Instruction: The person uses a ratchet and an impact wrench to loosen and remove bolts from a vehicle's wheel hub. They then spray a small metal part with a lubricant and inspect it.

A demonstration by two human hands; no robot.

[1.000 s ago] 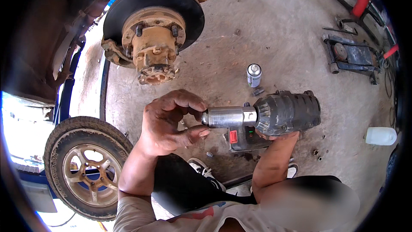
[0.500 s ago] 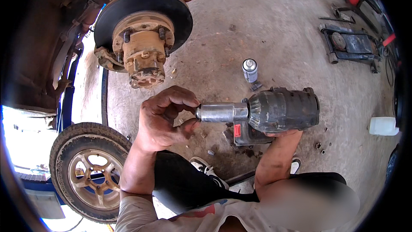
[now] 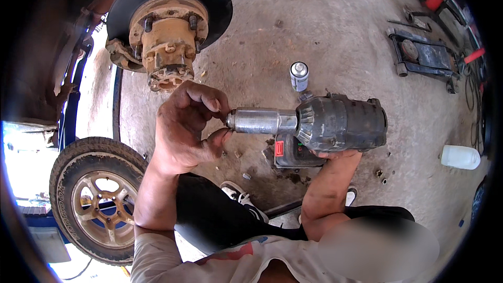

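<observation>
Ideally, the wrench point(image 3: 343, 123) at three o'clock, gripped from below by the right hand point(image 3: 335, 154), is held level, so its socket point(image 3: 257, 120), pointing to nine, sits squarely in the left hand's point(image 3: 181, 128) narrow pinch, above stained concrete point(image 3: 335, 31) with a hub point(image 3: 167, 44) at eleven, wheel point(image 3: 110, 222) at eight and jack point(image 3: 427, 55) at two.

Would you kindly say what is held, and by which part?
Right hand: impact wrench, from beneath its body. Left hand: fingertips at socket's free end; grip unclear.
</observation>
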